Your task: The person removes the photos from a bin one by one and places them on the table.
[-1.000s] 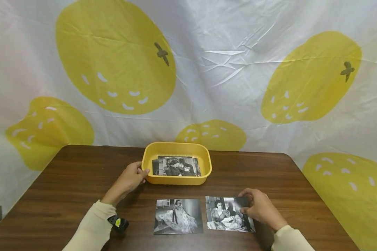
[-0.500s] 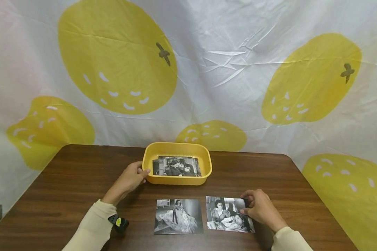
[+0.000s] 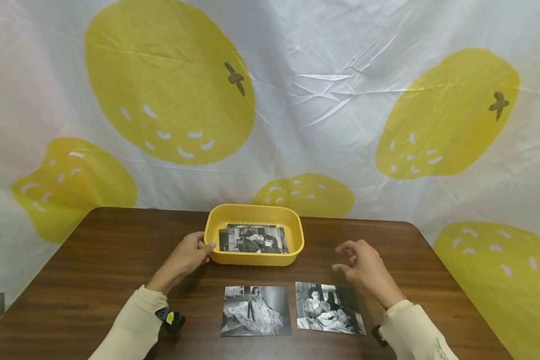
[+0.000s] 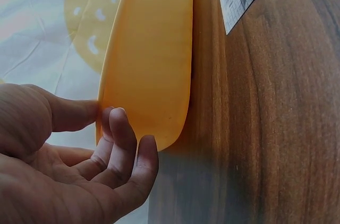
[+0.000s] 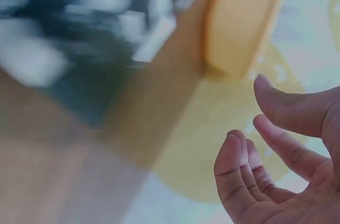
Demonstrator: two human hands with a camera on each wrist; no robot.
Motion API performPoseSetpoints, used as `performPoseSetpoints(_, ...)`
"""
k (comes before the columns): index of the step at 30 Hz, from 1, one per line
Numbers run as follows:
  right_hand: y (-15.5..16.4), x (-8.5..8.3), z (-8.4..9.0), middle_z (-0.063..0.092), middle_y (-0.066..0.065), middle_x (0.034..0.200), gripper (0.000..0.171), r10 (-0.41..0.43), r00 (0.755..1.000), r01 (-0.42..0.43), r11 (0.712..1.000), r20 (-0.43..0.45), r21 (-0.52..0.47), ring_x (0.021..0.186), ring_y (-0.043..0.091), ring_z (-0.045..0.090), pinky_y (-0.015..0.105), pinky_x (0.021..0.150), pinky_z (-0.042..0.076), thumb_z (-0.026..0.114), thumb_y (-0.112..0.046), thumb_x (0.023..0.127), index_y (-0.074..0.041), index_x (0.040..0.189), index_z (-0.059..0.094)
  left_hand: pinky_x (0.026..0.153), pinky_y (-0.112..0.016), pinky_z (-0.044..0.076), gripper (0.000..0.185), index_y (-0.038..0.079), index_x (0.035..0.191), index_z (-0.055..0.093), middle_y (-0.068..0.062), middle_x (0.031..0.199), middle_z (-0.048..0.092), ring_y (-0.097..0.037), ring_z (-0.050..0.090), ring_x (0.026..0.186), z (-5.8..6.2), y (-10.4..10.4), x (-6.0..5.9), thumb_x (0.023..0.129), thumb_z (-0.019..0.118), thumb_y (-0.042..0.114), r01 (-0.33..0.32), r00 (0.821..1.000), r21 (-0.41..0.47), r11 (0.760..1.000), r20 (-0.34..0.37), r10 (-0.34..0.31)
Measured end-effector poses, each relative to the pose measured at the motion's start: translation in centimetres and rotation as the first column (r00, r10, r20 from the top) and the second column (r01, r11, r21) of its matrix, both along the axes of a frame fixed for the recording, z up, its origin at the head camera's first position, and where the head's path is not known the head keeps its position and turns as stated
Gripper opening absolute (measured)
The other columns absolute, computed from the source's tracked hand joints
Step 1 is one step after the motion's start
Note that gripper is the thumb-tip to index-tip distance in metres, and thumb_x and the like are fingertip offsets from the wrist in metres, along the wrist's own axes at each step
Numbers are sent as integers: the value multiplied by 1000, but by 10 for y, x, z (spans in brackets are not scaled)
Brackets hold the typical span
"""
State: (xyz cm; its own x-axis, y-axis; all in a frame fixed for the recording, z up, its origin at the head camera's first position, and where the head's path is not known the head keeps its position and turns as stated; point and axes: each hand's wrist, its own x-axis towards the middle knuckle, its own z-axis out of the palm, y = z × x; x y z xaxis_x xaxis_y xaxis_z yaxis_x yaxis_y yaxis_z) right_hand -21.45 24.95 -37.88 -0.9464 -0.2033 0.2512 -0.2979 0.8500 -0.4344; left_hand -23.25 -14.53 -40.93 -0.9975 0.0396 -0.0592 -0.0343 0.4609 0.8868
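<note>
At the near left corner of a yellow plastic bin (image 3: pixel 254 259), my left hand (image 3: pixel 188 256) pinches the rim between thumb and fingers. The left wrist view has the thumb on the rim and the fingertips against the outer wall (image 4: pixel 154 59). Inside the bin lie black-and-white photos (image 3: pixel 257 241), overlapping. Two more such photos rest side by side on the table: a left one (image 3: pixel 254 311) with a figure in a wide gown, and a right one (image 3: pixel 327 310). My right hand (image 3: pixel 364 267), fingers loosely bent and holding nothing, hovers just beyond the right photo's far right corner.
The brown wood-grain table (image 3: pixel 130 240) meets a white curtain (image 3: pixel 306 125) with big yellow fruit prints behind the bin. A black wrist device (image 3: pixel 173 320) sits at the left cuff.
My right hand has let go of the right photo's far right corner and moved up and away from it. The photo stays on the table. My left hand keeps its place.
</note>
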Motion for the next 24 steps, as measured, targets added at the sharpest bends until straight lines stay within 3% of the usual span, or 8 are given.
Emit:
performPoseSetpoints(7,-40,-33,29,67,9,97,27,61,995,-63,998,-74,-18,79,22,58,43,75,48,86,-12,81,-5,105,73,54,-25,38,40,-14,137,48,-7,74,56,-21,56,68,-1,0,-1,104,54,10,2,1000,5,1000,-6,-2)
performPoseSetpoints(15,-85,-64,30,69,12,94,24,179,983,-180,984,-44,-4,83,27,62,43,76,52,83,-12,84,-2,102,72,54,-25,39,41,-14,137,47,-9,75,57,-20,56,68,0,0,-2,104,55,10,-3,1000,7,1000,-6,3)
performPoseSetpoints(19,-104,-74,24,70,14,104,29,215,976,-216,976,27,31,99,33,64,47,88,51,84,-15,84,-1,105,71,54,-25,39,42,-14,138,46,-9,76,58,-19,56,68,0,0,-2,104,55,10,-2,1000,10,1000,-4,2)
performPoseSetpoints(24,-122,-85,10,65,16,125,48,228,953,-244,968,201,58,119,36,59,51,102,46,86,-20,83,1,122,66,54,-24,40,43,-14,139,45,-10,78,58,-17,55,68,-1,1,-1,105,55,10,-8,1000,22,1000,9,8)
